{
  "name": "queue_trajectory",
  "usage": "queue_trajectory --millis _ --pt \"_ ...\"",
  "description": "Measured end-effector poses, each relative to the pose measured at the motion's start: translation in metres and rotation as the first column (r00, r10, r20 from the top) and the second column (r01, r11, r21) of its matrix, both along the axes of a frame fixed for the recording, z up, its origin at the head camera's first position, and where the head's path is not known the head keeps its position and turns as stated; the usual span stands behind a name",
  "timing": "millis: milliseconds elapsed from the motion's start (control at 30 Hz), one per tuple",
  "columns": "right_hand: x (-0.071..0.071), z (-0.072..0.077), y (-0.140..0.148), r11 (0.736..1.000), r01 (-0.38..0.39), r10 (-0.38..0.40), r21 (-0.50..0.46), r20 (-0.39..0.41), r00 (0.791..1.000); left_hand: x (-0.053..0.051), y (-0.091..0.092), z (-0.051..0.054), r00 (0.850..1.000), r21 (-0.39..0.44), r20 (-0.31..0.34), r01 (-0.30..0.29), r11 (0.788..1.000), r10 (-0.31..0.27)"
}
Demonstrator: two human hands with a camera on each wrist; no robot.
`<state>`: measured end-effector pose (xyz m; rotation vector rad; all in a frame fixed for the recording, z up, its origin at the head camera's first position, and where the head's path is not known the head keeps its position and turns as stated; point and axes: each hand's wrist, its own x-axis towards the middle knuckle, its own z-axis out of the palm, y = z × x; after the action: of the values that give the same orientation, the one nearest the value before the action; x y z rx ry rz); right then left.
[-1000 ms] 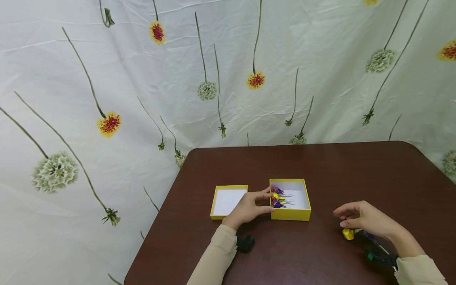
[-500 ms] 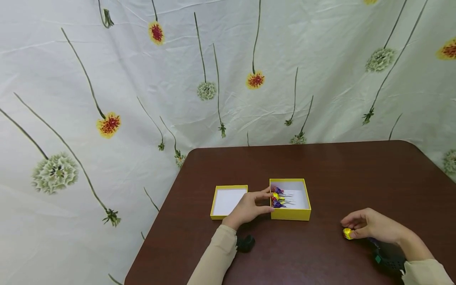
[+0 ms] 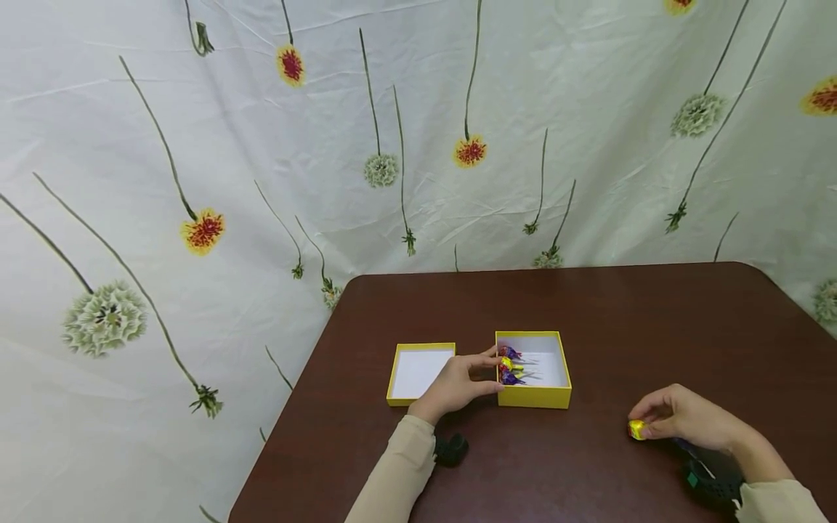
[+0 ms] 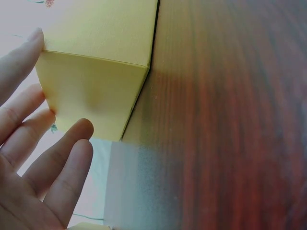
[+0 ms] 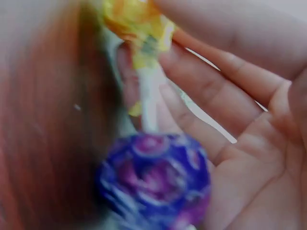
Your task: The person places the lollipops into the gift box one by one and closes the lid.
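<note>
An open yellow box (image 3: 536,396) with a white inside stands mid-table. Several wrapped lollipops (image 3: 510,365) lie along its left end, sticks pointing right. My left hand (image 3: 458,381) rests at the box's left end, fingers fairly straight, with the thumb near the front corner and fingertips at the rim. In the left wrist view the ring and little fingers stand apart from the yellow wall. Farther right, my right hand (image 3: 689,418) pinches a yellow lollipop (image 3: 636,429) by its wrapped head, just above the table. A purple lollipop (image 5: 156,179) is under that hand, close to the wrist camera.
The shallow yellow lid (image 3: 418,370), white inside up, lies left of the box, partly behind my left hand. A brown table (image 3: 621,312) bears everything, and a flowered cloth (image 3: 418,145) hangs behind its far edge.
My right hand has come down and slightly right, and its thumb and fingers have closed on the yellow lollipop. My left hand and the box have stayed in place.
</note>
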<state>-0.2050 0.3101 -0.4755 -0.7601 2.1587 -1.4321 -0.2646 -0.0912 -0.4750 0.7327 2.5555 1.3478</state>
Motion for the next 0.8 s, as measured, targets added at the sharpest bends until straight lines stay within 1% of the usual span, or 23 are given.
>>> queue_trajectory --millis 167,367,533,600,800 --pt "0.001 -0.001 -0.006 0.999 0.051 -0.051 0.000 -0.050 0.997 0.000 0.000 -0.001 1.000 -0.004 -0.013 0.001 1.000 -0.001" --pt "0.001 0.001 -0.012 0.996 0.086 -0.086 -0.004 -0.059 0.995 -0.001 0.000 -0.003 1.000 0.001 -0.016 -0.003 1.000 0.003" --pt "0.000 0.003 -0.016 0.991 0.134 -0.132 0.009 -0.115 0.984 0.000 0.000 -0.003 1.000 0.001 -0.019 0.000 1.000 0.000" --pt "-0.001 0.004 -0.019 0.988 0.156 -0.154 0.003 -0.126 0.980 0.000 0.000 -0.002 1.000 0.003 -0.017 -0.002 1.000 0.002" --pt "-0.003 0.014 -0.029 0.972 0.235 -0.232 0.024 -0.096 0.968 0.001 0.000 -0.001 1.000 0.001 -0.026 -0.002 1.000 0.002"
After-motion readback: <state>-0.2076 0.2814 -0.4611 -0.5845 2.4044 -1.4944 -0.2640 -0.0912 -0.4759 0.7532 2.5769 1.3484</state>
